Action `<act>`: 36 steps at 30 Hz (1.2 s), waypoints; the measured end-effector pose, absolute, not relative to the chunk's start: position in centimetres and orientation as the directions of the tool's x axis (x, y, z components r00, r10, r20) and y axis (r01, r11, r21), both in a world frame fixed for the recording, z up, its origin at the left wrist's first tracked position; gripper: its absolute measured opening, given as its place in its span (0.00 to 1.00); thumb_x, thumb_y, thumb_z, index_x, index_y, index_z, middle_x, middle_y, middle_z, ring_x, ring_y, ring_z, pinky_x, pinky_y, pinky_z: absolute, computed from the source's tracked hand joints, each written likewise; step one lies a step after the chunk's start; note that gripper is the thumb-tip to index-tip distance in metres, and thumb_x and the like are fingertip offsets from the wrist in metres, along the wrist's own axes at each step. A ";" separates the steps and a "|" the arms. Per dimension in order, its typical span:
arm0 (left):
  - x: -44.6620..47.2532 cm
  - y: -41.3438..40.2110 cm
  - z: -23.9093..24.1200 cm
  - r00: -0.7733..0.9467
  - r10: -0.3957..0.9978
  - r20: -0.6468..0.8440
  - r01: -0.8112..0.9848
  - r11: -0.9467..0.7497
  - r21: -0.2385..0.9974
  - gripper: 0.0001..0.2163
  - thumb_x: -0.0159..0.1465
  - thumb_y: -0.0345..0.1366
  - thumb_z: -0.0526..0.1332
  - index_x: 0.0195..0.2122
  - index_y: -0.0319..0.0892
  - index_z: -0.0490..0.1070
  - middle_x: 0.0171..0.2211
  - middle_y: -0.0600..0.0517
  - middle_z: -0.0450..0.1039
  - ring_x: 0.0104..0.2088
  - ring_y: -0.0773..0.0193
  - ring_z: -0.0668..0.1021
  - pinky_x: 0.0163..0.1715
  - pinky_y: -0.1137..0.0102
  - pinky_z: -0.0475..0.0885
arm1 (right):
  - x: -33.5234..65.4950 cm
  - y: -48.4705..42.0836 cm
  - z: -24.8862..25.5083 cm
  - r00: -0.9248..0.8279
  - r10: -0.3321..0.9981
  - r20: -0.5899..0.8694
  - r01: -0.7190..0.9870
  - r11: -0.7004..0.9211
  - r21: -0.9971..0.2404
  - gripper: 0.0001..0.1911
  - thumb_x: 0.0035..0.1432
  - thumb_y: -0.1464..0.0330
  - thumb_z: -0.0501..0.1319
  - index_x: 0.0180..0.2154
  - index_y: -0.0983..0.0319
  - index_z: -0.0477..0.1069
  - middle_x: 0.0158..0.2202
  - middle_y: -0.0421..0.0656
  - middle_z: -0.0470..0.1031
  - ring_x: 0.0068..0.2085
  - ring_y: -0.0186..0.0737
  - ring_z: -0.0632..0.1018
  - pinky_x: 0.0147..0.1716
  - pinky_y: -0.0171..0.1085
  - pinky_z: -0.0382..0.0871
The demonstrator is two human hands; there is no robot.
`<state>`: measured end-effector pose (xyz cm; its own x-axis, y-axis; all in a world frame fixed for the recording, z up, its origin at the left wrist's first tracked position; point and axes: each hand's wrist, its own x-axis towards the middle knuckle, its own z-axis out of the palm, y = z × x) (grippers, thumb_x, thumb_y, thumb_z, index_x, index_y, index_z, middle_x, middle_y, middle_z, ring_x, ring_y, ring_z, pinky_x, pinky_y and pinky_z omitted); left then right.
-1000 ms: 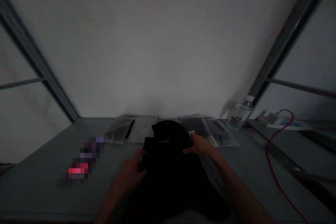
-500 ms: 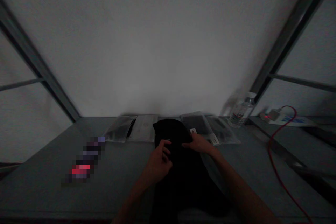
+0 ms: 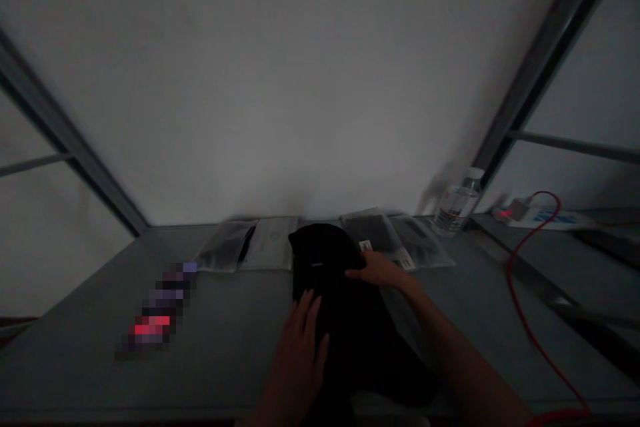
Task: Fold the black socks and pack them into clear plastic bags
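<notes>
The black garment (image 3: 357, 327) lies on the table (image 3: 225, 340), seemingly being smoothed: the left hand (image 3: 300, 347) lies at its left side, fingers extended, gripping nothing, the right hand (image 3: 380, 271) half-curls at its right edge, pinch unclear, and the next move likely calls for keeping the fabric flat.

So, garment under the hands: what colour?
The garment looks black; head view shows it best.

Two grey posts (image 3: 95, 170) flank a dimly lit pale wall (image 3: 300, 80) behind a tabletop (image 3: 225, 333).
</notes>
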<state>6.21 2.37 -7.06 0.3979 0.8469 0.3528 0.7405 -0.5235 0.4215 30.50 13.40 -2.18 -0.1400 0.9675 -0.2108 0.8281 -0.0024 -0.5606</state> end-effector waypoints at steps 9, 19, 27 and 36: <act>6.2 2.8 -6.5 0.562 0.786 0.258 0.776 -0.609 0.166 0.24 0.71 0.40 0.46 0.66 0.39 0.51 0.68 0.42 0.50 0.68 0.53 0.53 0.63 0.50 0.58 | 31.5 11.4 0.1 -0.374 0.833 -0.407 0.726 -0.010 -0.688 0.21 0.43 0.64 0.70 0.40 0.63 0.72 0.34 0.43 0.78 0.29 0.39 0.77 0.19 0.31 0.68; 7.5 2.5 -7.5 0.560 0.757 0.337 0.771 -0.625 0.123 0.22 0.70 0.38 0.49 0.64 0.36 0.57 0.66 0.39 0.55 0.66 0.48 0.55 0.60 0.47 0.63 | 28.2 10.8 0.4 -0.465 0.862 -0.202 0.315 -0.053 -0.948 0.21 0.49 0.60 0.67 0.40 0.58 0.59 0.27 0.32 0.68 0.23 0.27 0.68 0.18 0.26 0.61; 7.5 2.3 -7.2 0.538 0.770 0.343 0.764 -0.617 0.187 0.22 0.69 0.37 0.50 0.64 0.38 0.57 0.66 0.39 0.54 0.66 0.47 0.57 0.58 0.49 0.67 | 27.4 10.7 -1.1 -0.593 0.805 -0.019 0.367 0.250 -0.896 0.33 0.45 0.73 0.67 0.51 0.57 0.57 0.36 0.35 0.64 0.29 0.29 0.70 0.25 0.30 0.64; 7.9 3.0 -7.4 0.394 0.886 0.244 0.729 -0.463 0.504 0.24 0.66 0.30 0.46 0.63 0.41 0.61 0.64 0.45 0.59 0.66 0.49 0.57 0.60 0.46 0.64 | 25.5 9.2 -0.3 -0.560 0.828 0.028 0.631 0.448 -0.634 0.29 0.40 0.77 0.60 0.48 0.62 0.63 0.32 0.38 0.68 0.33 0.36 0.70 0.31 0.34 0.59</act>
